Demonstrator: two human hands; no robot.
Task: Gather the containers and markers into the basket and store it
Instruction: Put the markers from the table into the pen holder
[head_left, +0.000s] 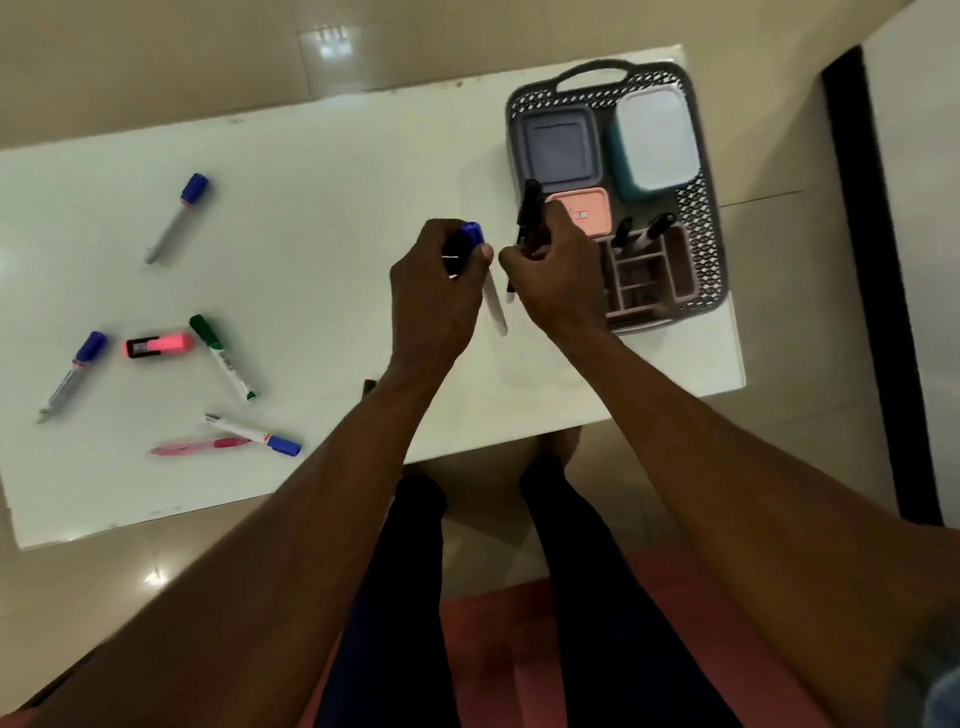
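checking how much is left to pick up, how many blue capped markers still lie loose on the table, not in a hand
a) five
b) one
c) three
c: three blue-capped markers lie loose on the table, at upper left, far left and near the front edge; a fourth is in the left hand.

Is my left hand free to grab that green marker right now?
Probably not yet: the left hand already grips a blue-capped marker. The green marker lies in the open on the table, nothing covering it.
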